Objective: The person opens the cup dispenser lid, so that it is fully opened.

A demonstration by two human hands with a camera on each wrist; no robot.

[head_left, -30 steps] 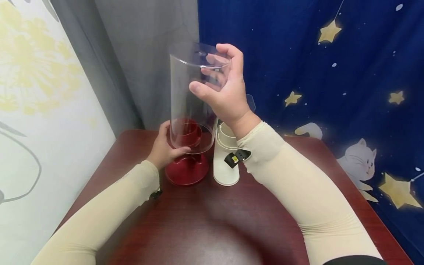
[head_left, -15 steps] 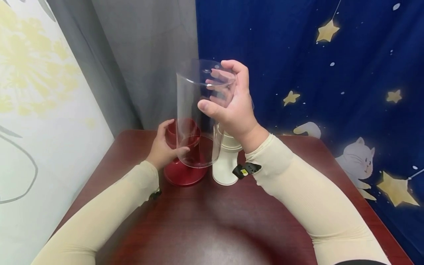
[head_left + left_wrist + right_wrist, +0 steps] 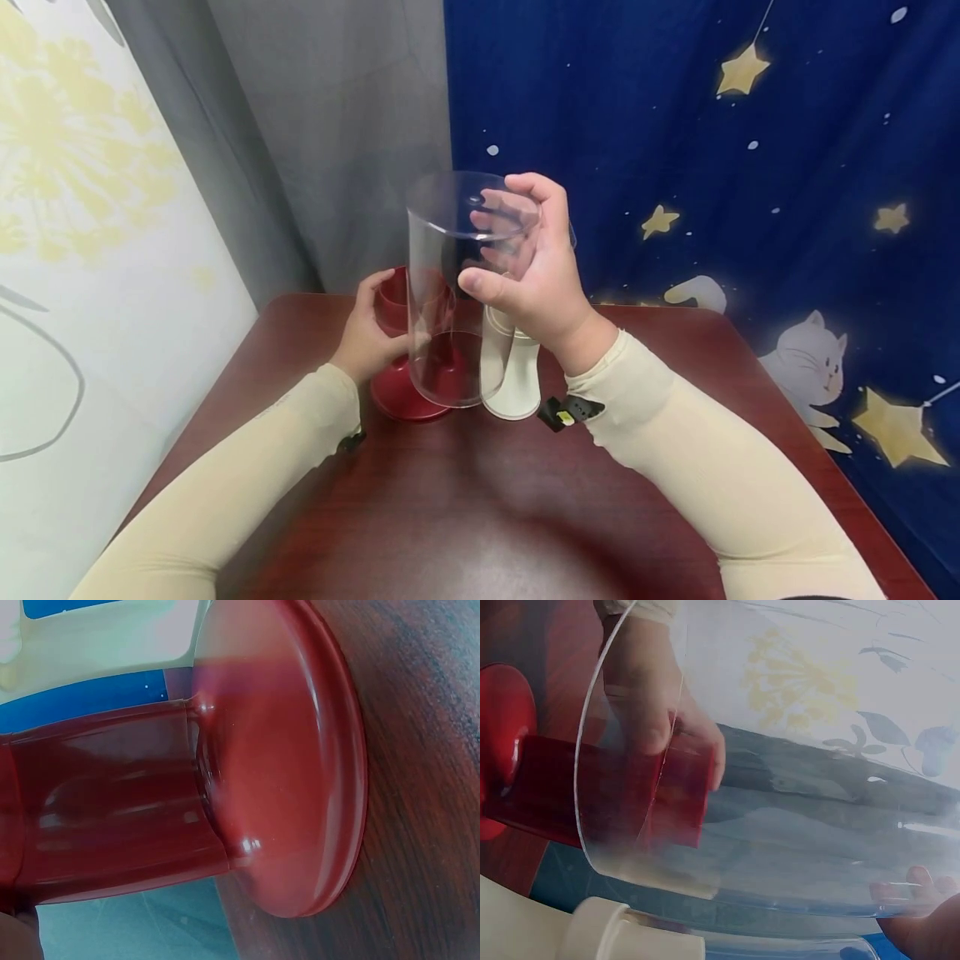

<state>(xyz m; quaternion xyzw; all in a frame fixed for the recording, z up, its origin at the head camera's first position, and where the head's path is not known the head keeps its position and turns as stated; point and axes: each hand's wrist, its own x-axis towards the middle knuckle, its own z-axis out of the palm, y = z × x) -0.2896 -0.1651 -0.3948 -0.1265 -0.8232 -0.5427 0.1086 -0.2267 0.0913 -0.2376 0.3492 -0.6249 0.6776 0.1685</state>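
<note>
My right hand (image 3: 536, 267) grips a clear plastic cylinder (image 3: 435, 267) by its side near the upper rim, fingers behind and thumb in front. The cylinder is off the table, its lower rim overlapping a red stand (image 3: 405, 398) in the head view. That stand has a wide round foot, a column and a ring-shaped top. My left hand (image 3: 363, 337) holds it around the top, from the left. In the left wrist view the red foot (image 3: 277, 765) rests on the table. A cream stand (image 3: 519, 387) stands just right of the red one, partly behind the cylinder and right hand.
The dark red wooden table (image 3: 420, 508) extends toward me. A grey curtain (image 3: 337, 125) and a blue star-patterned curtain (image 3: 600, 108) hang behind it. Another clear part (image 3: 795, 949) adjoins the cream stand in the right wrist view.
My right hand has lowered the clear cylinder and shifted it slightly right and toward me. The left hand stays on the red stand.
</note>
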